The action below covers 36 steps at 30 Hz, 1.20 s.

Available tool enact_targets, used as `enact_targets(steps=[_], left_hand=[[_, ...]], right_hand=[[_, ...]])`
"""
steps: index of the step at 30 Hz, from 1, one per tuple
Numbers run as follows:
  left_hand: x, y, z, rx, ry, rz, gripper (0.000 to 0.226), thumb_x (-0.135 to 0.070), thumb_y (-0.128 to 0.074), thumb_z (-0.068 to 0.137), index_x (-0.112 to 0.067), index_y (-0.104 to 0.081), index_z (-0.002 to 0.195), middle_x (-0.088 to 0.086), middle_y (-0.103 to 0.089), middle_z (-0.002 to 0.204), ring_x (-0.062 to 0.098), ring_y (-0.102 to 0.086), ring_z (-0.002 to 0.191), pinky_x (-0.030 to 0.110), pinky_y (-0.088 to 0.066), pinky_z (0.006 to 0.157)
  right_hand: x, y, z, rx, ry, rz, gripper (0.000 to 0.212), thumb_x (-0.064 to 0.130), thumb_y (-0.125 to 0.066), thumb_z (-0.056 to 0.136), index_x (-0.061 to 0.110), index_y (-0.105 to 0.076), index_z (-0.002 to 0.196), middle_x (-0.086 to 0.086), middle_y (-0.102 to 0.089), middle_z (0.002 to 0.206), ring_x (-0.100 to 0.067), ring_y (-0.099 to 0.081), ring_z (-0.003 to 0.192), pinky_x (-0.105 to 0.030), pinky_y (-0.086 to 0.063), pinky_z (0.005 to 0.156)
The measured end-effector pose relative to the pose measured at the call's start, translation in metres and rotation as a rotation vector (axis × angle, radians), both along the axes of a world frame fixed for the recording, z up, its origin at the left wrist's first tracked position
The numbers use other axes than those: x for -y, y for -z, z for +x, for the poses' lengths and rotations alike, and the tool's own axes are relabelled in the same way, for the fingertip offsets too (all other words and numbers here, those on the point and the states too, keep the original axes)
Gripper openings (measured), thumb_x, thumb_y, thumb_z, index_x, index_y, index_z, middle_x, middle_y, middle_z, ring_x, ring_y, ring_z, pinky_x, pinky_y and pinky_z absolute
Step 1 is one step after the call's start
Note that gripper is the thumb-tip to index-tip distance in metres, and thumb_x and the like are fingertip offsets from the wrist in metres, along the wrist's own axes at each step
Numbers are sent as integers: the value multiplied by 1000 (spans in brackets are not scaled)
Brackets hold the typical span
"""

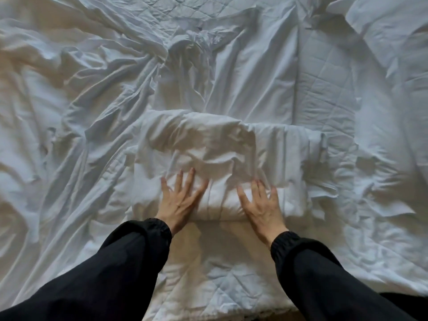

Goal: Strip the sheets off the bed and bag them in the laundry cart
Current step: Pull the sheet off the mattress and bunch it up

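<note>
A folded bundle of white sheet (222, 158) lies on the bed in the middle of the view. My left hand (180, 200) presses flat on its near left part, fingers spread and straight. My right hand (261, 205) presses flat on its near right part, fingers also straight. Both arms wear black sleeves. A crumpled white sheet (81, 100) covers the left half of the bed. No laundry cart is in view.
A quilted mattress pad (324, 89) shows bare at the right and near the bed's front edge (231, 313). A white pillow or loose cover (389, 26) lies at the far right corner. A dark strip of floor shows at the bottom right.
</note>
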<state>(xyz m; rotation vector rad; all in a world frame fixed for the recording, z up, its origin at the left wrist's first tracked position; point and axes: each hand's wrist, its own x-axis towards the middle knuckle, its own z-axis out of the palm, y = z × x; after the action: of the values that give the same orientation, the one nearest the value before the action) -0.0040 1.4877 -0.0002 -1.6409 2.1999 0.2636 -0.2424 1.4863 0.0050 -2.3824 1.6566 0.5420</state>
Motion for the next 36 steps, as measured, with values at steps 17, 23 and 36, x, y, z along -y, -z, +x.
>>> enact_targets(steps=[17,23,36], left_hand=[[-72,-81,-25,-81,-10,-51,71,-2,-41,83,-27,-20,147,13,-41,139,33,-49,116,42,-38,94],[-129,-106,-40,-147,59,-78,59,-9,-45,66,-30,-48,121,2,-63,86,28,-61,67,32,-46,48],[-17,-170,-50,-153,-65,-409,11,-10,-60,62,-14,-50,67,7,-59,61,33,-58,57,31,-36,52]], right_hand=[[-47,-100,-19,191,-8,-76,26,-3,-43,87,16,-51,103,-6,-57,81,-28,-55,72,-32,-33,61],[-95,-119,-49,191,-96,16,23,9,-44,88,17,-52,108,-10,-62,99,-33,-60,93,-33,-35,65],[3,-161,-50,182,-68,-370,32,7,-57,72,14,-57,103,-10,-62,92,-33,-56,89,-39,-32,75]])
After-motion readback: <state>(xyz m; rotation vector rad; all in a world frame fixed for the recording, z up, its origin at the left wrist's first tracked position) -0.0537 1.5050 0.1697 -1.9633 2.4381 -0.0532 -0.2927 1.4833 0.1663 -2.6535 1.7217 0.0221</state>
